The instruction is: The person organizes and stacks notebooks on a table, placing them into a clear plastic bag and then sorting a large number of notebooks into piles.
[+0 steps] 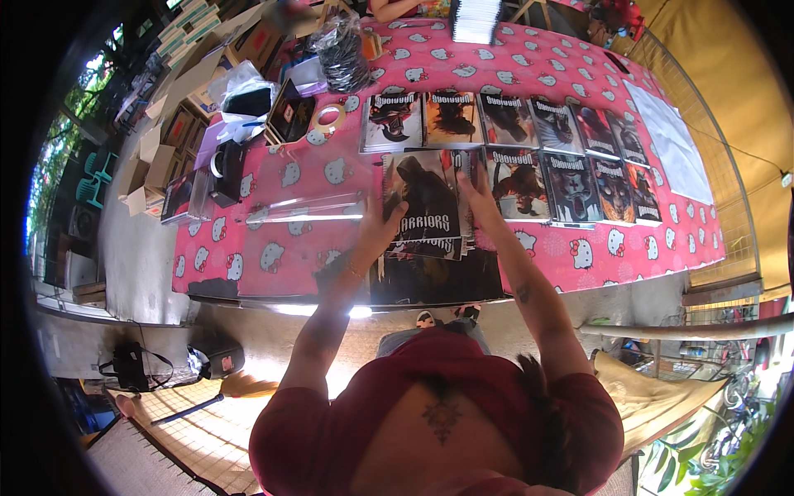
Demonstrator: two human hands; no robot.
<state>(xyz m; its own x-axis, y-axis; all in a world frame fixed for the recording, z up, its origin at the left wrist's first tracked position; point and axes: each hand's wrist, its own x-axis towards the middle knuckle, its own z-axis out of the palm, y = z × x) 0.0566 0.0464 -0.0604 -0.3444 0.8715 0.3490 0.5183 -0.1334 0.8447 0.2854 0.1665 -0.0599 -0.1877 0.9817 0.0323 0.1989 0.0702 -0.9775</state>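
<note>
A stack of illustrated booklets [423, 192] lies at the table's near side, its top cover showing a dark hooded figure. My left hand [383, 225] grips the stack's left edge, thumb over the cover. On the opposite edge, my right hand [480, 197] presses with its fingers pointing away from me. The lower booklets stick out unevenly toward me. Beneath the near end is a dark, shiny flat surface [438, 277]. To the right and beyond, more booklets [517, 183] lie in two rows with different dark, red and orange covers.
A pink cat-patterned cloth [616, 244] covers the table. Clear plastic sheets [306, 211], a tape roll [329, 120], a tape dispenser [225, 172] and a black bundle [343, 62] are at left. Cardboard boxes [178, 136] stand beyond. White paper [670, 140] lies far right; another person's arm [393, 8] shows across.
</note>
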